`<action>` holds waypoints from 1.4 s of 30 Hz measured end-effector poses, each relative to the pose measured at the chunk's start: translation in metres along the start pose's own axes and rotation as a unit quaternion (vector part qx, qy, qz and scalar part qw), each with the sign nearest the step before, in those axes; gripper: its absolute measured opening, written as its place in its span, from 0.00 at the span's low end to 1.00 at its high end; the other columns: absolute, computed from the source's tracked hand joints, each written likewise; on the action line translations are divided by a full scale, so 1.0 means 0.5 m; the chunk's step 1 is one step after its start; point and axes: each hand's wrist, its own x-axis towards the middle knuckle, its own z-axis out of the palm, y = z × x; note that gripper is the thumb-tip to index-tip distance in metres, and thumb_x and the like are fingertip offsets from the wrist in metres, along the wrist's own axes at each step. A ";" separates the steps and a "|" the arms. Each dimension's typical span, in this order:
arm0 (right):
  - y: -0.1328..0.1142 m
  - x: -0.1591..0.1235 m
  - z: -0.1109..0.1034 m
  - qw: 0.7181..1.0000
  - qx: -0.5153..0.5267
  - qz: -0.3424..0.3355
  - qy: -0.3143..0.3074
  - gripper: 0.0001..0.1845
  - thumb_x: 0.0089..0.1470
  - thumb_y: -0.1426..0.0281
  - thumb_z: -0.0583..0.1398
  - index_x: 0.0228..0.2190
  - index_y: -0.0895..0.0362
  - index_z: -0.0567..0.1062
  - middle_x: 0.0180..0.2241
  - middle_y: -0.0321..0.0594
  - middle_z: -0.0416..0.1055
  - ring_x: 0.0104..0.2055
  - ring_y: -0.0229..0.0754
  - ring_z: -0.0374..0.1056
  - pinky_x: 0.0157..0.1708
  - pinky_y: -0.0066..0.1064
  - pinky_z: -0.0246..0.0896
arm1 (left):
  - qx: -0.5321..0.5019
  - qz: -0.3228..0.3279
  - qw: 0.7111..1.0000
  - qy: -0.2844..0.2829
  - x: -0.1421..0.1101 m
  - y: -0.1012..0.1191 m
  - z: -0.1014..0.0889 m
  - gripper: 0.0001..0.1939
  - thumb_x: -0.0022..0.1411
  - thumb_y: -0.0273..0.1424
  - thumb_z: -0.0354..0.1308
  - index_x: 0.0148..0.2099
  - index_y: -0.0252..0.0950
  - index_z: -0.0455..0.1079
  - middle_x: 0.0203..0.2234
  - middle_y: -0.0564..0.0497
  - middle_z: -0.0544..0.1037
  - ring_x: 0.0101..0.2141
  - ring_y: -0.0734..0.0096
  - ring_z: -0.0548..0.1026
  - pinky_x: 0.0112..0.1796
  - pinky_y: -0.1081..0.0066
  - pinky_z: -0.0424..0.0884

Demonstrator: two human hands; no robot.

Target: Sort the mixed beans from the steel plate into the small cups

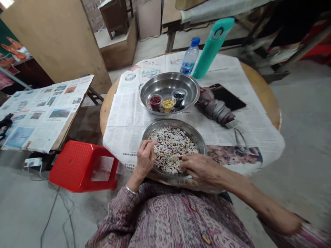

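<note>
A steel basin point(199, 136) close to my body holds a spread mix of white grains, dark red beans, black beans and yellow bits point(172, 146). Over its left rim sits my left hand point(146, 156), fingers curled together, with anything in them hidden. My right hand point(198, 167) reaches in from the right, fingertips bent down and pressed together at the grains; what they pinch is too small to make out. Behind stands a larger steel basin point(168, 81) with three clear cups inside: red beans point(155, 100), yellow beans point(168, 103) and black beans point(179, 95).
Newspaper point(121, 113) covers the round table point(269, 100). A water bottle point(190, 57), a teal flask point(213, 48), a folded grey umbrella point(216, 108) and a dark tablet-like object point(227, 97) lie or stand at the back and right. A red stool point(82, 165) stands left.
</note>
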 end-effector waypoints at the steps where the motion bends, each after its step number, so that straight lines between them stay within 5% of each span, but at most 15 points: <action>1: -0.009 0.014 0.011 1.000 0.017 -0.001 0.000 0.15 0.51 0.81 0.58 0.32 0.50 0.79 0.31 0.37 0.77 0.35 0.43 0.73 0.37 0.34 0.64 | -0.003 -0.004 1.000 0.004 -0.002 0.000 -0.001 0.14 0.73 0.22 0.46 0.47 0.37 0.73 0.41 0.46 0.78 0.45 0.66 0.76 0.48 0.63 0.75; 5: -0.018 0.084 0.048 0.994 0.048 0.022 0.099 0.24 0.52 0.82 0.55 0.44 0.48 0.80 0.38 0.39 0.78 0.40 0.43 0.74 0.38 0.33 0.69 | -0.007 -0.014 1.000 0.012 -0.007 0.001 -0.002 0.13 0.74 0.24 0.46 0.45 0.37 0.72 0.37 0.47 0.78 0.42 0.65 0.76 0.46 0.62 0.74; 10: 0.001 0.133 0.040 0.972 0.013 0.092 0.216 0.23 0.56 0.80 0.55 0.49 0.53 0.78 0.42 0.45 0.78 0.45 0.48 0.74 0.42 0.38 0.72 | -0.021 -0.035 0.999 0.028 -0.010 -0.004 0.004 0.13 0.75 0.27 0.44 0.44 0.38 0.70 0.35 0.47 0.77 0.39 0.65 0.75 0.45 0.62 0.73; 17: -0.084 0.137 0.067 0.985 0.162 0.013 0.055 0.18 0.57 0.79 0.54 0.38 0.52 0.82 0.32 0.37 0.80 0.33 0.41 0.74 0.37 0.32 0.69 | -0.052 -0.059 0.994 0.082 -0.016 -0.006 0.013 0.12 0.77 0.31 0.43 0.51 0.38 0.67 0.41 0.46 0.78 0.44 0.66 0.76 0.47 0.63 0.73; 21: -0.053 0.148 0.075 0.986 0.066 0.078 0.132 0.19 0.59 0.78 0.54 0.44 0.54 0.81 0.38 0.43 0.80 0.36 0.43 0.75 0.37 0.33 0.69 | -0.052 -0.062 0.994 0.068 -0.015 -0.004 0.012 0.13 0.77 0.32 0.43 0.52 0.38 0.68 0.41 0.46 0.77 0.44 0.65 0.76 0.48 0.63 0.73; 26: 0.032 0.157 0.044 0.953 -0.037 0.194 0.231 0.17 0.61 0.75 0.56 0.46 0.53 0.80 0.42 0.45 0.79 0.37 0.47 0.74 0.36 0.37 0.68 | -0.048 -0.067 0.995 0.060 -0.017 -0.004 0.012 0.13 0.78 0.31 0.42 0.52 0.38 0.68 0.37 0.48 0.76 0.39 0.67 0.75 0.45 0.64 0.73; 35: -0.040 0.220 0.054 0.987 -0.010 -0.095 0.130 0.17 0.55 0.73 0.62 0.47 0.57 0.78 0.54 0.51 0.74 0.59 0.56 0.64 0.58 0.52 0.62 | -0.055 -0.083 0.991 0.095 -0.017 -0.006 0.019 0.13 0.78 0.31 0.41 0.52 0.38 0.66 0.43 0.45 0.75 0.46 0.65 0.74 0.50 0.61 0.72; 38: -0.026 0.230 0.057 0.988 -0.041 -0.093 0.112 0.12 0.56 0.73 0.61 0.43 0.57 0.78 0.48 0.51 0.75 0.53 0.54 0.67 0.55 0.49 0.62 | -0.057 -0.080 0.990 0.102 -0.017 -0.006 0.019 0.12 0.78 0.31 0.42 0.51 0.38 0.67 0.42 0.46 0.75 0.45 0.65 0.74 0.49 0.62 0.72; 42: 0.031 0.204 0.033 0.984 -0.119 0.009 0.131 0.06 0.56 0.76 0.59 0.33 0.56 0.77 0.38 0.49 0.75 0.43 0.52 0.67 0.45 0.43 0.60 | -0.053 -0.084 0.991 0.091 -0.017 -0.005 0.019 0.12 0.77 0.30 0.43 0.51 0.38 0.67 0.41 0.46 0.75 0.44 0.65 0.74 0.48 0.62 0.72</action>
